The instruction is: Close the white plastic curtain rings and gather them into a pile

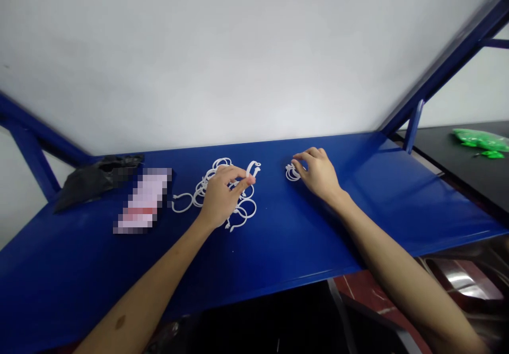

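Observation:
In the head view, my left hand (223, 195) pinches one white plastic shower curtain ring (249, 168) between thumb and forefinger, its ends apart. Beneath and around that hand lies a loose pile of similar white rings (247, 209), partly hidden by my fingers. Farther right, my right hand (318, 173) has thumb and forefinger closed together at a small cluster of white rings (293, 174). The fingertips touch the cluster's upper edge; exactly how many rings they grip is hidden. Both groups rest on the blue tabletop (274, 248).
A black plastic bag (89, 182) lies at the left, beside a blurred pink-white flat object (143, 201). Blue slanted frame bars (441, 78) flank the table, with a pale wall (238, 68) behind. Green bagged items (483, 141) sit on a dark surface at right.

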Demonstrator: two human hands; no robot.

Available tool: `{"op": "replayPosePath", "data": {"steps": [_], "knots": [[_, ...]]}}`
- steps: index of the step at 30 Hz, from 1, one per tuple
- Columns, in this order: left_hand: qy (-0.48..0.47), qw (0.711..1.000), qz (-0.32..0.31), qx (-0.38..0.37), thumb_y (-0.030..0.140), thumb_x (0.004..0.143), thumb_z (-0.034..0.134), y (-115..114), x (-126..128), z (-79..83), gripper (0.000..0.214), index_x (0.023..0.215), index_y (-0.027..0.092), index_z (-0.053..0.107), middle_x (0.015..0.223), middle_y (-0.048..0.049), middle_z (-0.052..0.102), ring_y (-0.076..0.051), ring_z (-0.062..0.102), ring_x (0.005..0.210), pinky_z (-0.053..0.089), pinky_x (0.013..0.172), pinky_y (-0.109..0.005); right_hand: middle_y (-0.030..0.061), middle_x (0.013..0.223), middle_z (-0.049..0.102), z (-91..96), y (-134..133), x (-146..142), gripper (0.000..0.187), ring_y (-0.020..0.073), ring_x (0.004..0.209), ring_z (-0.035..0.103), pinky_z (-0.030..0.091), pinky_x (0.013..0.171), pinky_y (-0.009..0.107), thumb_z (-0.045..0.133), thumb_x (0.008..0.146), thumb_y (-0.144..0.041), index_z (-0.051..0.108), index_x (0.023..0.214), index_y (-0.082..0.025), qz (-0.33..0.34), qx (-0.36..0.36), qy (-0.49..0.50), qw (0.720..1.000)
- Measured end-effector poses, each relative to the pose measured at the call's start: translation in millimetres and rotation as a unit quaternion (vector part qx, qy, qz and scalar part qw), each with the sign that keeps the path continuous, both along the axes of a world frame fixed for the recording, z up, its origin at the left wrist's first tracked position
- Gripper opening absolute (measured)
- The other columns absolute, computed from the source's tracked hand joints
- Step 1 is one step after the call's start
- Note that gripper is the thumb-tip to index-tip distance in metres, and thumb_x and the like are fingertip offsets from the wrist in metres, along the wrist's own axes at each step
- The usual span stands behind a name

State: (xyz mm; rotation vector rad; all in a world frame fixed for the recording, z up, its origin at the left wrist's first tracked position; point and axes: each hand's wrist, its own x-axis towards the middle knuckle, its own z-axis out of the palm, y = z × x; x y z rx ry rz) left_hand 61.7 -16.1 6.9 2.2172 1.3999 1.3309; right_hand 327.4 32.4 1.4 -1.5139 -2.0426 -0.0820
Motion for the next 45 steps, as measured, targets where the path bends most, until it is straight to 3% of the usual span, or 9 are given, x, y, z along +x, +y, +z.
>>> {"op": "replayPosePath", "data": {"steps": [3,7,12,18,22,26,33,41,45], "knots": [[0.084,0.99,0.004,0.114,0.03,0.093,0.067,-2,4,-3.0,0.017,0.078,0.024,0.07,0.081,0.0,0.071,-0.019,0.057,0.081,0.046,0.077,-0.036,0.0086,0.098,0.071,-2.0,-13,-17,0.024,0.0221,0.088,0.063,0.051,0.079,0.038,0.057,0.097,-0.041,0.068,0.105,-0.021,0.122,-0.045,0.138,0.982],[0.231,0.941,0.003,0.25,0.025,0.089,0.072,-6,8,-5.9,0.015,0.075,0.022,0.068,0.081,-0.0017,0.068,-0.021,0.052,0.084,0.041,0.077,-0.037,0.0019,0.087,0.071,-5.3,-38,-50,0.028,0.0152,0.072,0.064,0.053,0.067,0.031,0.063,0.094,-0.041,0.057,0.113,-0.022,0.247,-0.154,0.284,0.914],[0.236,0.928,0.006,0.287,0.022,0.089,0.072,-4,5,-2.9,0.006,0.083,0.023,0.071,0.084,-0.0011,0.067,-0.021,0.051,0.086,0.04,0.079,-0.036,-0.0006,0.084,0.068,-5.4,-47,-62,0.022,0.013,0.07,0.065,0.054,0.068,0.03,0.06,0.094,-0.032,0.051,0.112,-0.023,0.245,-0.139,0.368,0.886],[0.227,0.922,0.0,0.314,0.019,0.091,0.069,-6,6,1.2,0.01,0.082,0.023,0.07,0.086,-0.0018,0.067,-0.02,0.053,0.085,0.041,0.078,-0.035,0.0002,0.083,0.069,-8.3,-44,-60,0.024,0.014,0.072,0.068,0.056,0.07,0.031,0.061,0.095,-0.04,0.056,0.11,-0.023,0.228,-0.152,0.402,0.874],[0.208,0.938,-0.016,0.276,0.024,0.089,0.073,-9,9,-3.7,0.002,0.09,0.024,0.071,0.094,-0.0026,0.07,-0.021,0.057,0.089,0.045,0.082,-0.036,-0.0016,0.073,0.068,-7.0,-47,-64,0.021,0.0136,0.064,0.067,0.055,0.061,0.029,0.061,0.095,-0.041,0.058,0.103,-0.023,0.214,-0.126,0.398,0.883],[0.087,0.981,0.034,0.168,0.031,0.089,0.073,-8,8,-4.4,0.027,0.115,0.023,0.069,0.106,-0.0069,0.072,-0.023,0.064,0.099,0.05,0.09,-0.041,0.0,0.078,0.071,-6.0,-48,-61,0.017,0.0139,0.068,0.07,0.056,0.065,0.029,0.064,0.094,-0.035,0.06,0.104,-0.022,0.212,-0.088,0.377,0.897],[-0.085,0.992,-0.01,-0.089,0.025,0.091,0.067,-8,9,-1.2,0.008,0.089,0.027,0.075,0.092,0.001,0.078,-0.015,0.069,0.072,0.055,0.069,-0.03,0.0034,0.088,0.075,-4.4,-51,-60,0.01,0.0139,0.074,0.07,0.056,0.067,0.027,0.063,0.096,-0.029,0.065,0.1,-0.02,0.265,-0.065,0.282,0.92],[-0.028,0.998,-0.045,-0.021,0.016,0.092,0.062,-10,7,-4.6,0.015,0.084,0.024,0.072,0.085,0.0012,0.075,-0.014,0.068,0.078,0.053,0.074,-0.029,0.0048,0.092,0.072,-1.4,-54,-54,0.015,0.0155,0.083,0.069,0.056,0.075,0.029,0.052,0.102,-0.027,0.064,0.095,-0.021,0.342,-0.045,0.186,0.92],[0.078,0.995,-0.055,0.022,0.02,0.094,0.06,4,-6,-11.6,0.017,0.103,0.026,0.073,0.093,-0.0014,0.075,-0.019,0.065,0.089,0.052,0.083,-0.037,0.0042,0.093,0.071,3.6,-43,-49,0.015,0.0164,0.077,0.066,0.055,0.07,0.031,0.053,0.1,-0.03,0.065,0.095,-0.023,0.28,-0.018,0.154,0.948]]}}
